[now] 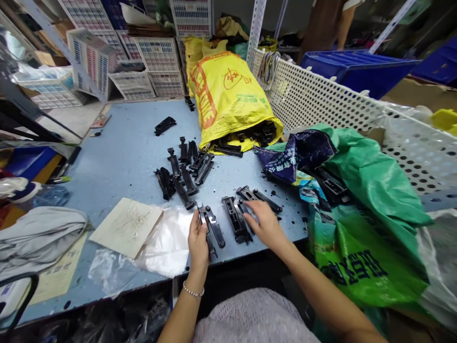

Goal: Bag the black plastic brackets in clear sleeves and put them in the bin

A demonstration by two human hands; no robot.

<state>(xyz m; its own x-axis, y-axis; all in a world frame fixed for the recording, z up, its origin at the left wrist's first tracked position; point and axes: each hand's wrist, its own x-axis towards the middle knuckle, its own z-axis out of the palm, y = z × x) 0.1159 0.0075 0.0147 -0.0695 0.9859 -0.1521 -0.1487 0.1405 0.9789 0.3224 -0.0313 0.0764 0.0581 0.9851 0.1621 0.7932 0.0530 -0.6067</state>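
Note:
Low at the table's front edge, my left hand [198, 240] is closed on the side of a black plastic bracket-like part [215, 227], which has a long narrow body. My right hand [266, 224] is beside another group of long black parts [235, 220], with thumb and fingers apart; its fingertips are close to them, and contact is hard to make out. Just beyond that hand, more black parts [264, 199] lie partly hidden. A loose heap of similar parts [185, 178] is spread farther back on the blue tabletop [132, 143].
A yellow woven sack [232, 90] lies with its mouth toward me, black parts inside. Green bags [374, 181] crowd the right side by a white perforated basket wall [321, 100]. Clear plastic [167, 243] and a pale square board [126, 226] lie left. A person [326, 24] stands behind.

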